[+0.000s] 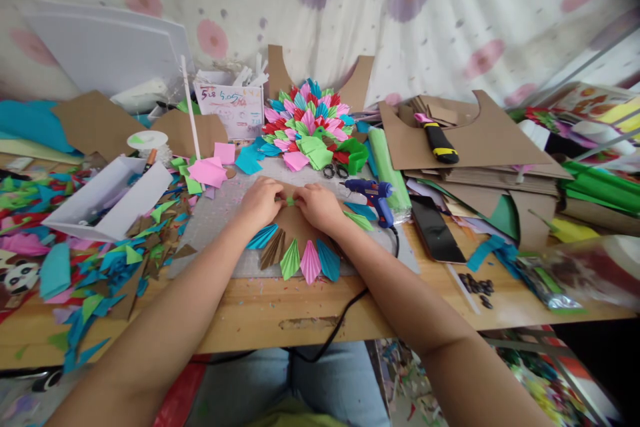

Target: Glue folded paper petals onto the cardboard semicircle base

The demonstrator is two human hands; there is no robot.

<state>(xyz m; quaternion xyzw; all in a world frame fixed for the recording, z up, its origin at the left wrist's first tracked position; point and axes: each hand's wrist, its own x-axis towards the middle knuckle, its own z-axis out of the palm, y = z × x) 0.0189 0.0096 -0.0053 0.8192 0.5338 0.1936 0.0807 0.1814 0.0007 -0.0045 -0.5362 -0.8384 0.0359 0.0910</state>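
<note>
A rounded brown cardboard piece [293,223] lies on the grey cutting mat [200,240], with pleated paper fans [311,263] in blue, brown, green and pink along its near edge. Over its far part, my left hand [261,203] and my right hand [319,207] face each other with fingers pinched. Between the fingertips shows a small piece of green paper [290,201], one side in each hand. My fingers partly hide it. More blue and green fans stick out past my right wrist. A blue glue gun [370,191] rests to the right of my right hand.
A finished-looking cluster of colourful fans [310,117] stands behind the mat. Left are a white box [107,200] and paper scraps. To the right lie a green roll [387,163], a phone [436,229], stacked cardboard [500,180] and a yellow-black cutter [441,140]. The black cord [345,313] crosses the table edge.
</note>
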